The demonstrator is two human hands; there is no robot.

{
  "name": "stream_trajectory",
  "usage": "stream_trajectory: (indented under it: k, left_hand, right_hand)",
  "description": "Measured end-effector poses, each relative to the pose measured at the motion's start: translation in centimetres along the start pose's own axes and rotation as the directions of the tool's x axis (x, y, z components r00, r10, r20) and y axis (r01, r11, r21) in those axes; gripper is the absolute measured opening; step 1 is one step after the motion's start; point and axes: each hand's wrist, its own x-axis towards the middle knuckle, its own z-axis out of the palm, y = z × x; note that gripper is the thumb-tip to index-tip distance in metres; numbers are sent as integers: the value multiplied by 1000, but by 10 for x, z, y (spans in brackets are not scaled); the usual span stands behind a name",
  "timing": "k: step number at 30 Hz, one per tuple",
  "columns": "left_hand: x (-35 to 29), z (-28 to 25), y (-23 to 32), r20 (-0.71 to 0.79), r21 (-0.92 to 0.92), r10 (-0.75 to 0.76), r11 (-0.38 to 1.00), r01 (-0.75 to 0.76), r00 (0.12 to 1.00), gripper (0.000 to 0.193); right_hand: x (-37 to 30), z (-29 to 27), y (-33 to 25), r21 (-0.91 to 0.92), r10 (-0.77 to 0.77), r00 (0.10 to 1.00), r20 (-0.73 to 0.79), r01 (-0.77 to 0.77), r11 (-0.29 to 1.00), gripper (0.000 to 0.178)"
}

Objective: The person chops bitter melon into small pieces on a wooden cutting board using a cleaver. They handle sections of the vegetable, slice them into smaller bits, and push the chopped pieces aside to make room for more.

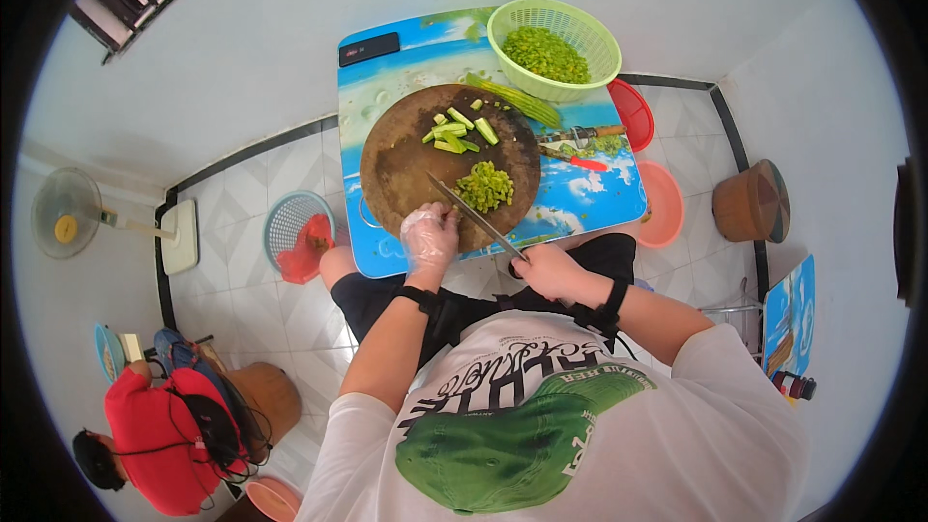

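Observation:
My right hand point(553, 272) is closed round the handle of a kitchen knife point(478, 218), whose blade slants over the near part of a round wooden chopping board point(391, 169). In a clear plastic glove, my left hand point(431, 234) rests at the board's near left edge, close to the blade. Its fingers are curled together, and whatever they hold is hidden. A heap of diced green vegetable point(485, 187) lies just beyond the blade. Farther back on the board are several cut green sticks point(450, 132). A long ridged green gourd point(517, 100) lies along the board's far right edge.
The small blue patterned table point(580, 208) bears a phone point(369, 49), a green basket point(604, 60) of diced vegetable, and a red-handled peeler or knife point(585, 163). Around it stand a grey-blue basket point(290, 217), pink basin point(663, 203) and brown stool point(744, 203). A person in red point(164, 435) sits lower left.

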Motion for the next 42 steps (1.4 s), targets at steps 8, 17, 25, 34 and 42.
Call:
stream_trajectory:
  k: [8, 17, 25, 34, 42]
  left_hand:
    - [0, 2, 2, -35, -23, 25, 999, -25, 999, 13]
    - [-3, 1, -1, -35, 6, -2, 1000, 2, 999, 13]
    - [-3, 1, 1, -21, 21, -13, 1000, 14, 1000, 16]
    - [-4, 3, -2, -19, 29, -11, 1000, 11, 1000, 17]
    - [-2, 3, 0, -24, 26, -11, 1000, 11, 1000, 15]
  right_hand:
    - [66, 17, -13, -90, -206, 950, -233, 190, 978, 47]
    - [34, 0, -23, -8, -68, 990, -123, 67, 998, 46]
    - [34, 8, -14, -59, -114, 980, -166, 105, 993, 47]
    - [34, 9, -18, -68, -125, 979, -159, 115, 991, 45]
    - [34, 7, -13, -48, -122, 985, -120, 117, 992, 46]
